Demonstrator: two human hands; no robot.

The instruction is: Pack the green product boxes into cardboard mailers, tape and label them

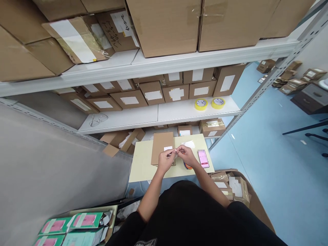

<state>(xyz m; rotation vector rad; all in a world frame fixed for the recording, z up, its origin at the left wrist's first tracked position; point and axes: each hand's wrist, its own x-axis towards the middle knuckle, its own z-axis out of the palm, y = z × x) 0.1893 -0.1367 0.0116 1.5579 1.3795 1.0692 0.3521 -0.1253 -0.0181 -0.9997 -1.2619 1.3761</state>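
My left hand [165,161] and my right hand [186,155] meet above a small pale yellow table [143,171]. Their thumbs and fingers are pinched together at the same spot, with a tiny whitish piece between them, too small to name. Beneath and beside my left hand lies a closed cardboard box [161,141] with a white label. Under my right hand, an orange and blue round object [188,166] shows in part. White paper [190,144] lies just beyond that hand, and a phone [203,159] with a pink screen rests to its right.
Shelves [143,116] loaded with boxes rise beyond the table, holding two yellow tape rolls [201,104] and clear glasses [98,119]. An open carton [123,140] stands left, a large bin [258,208] of parcels right. Green and pink boxes [85,220] sit lower left.
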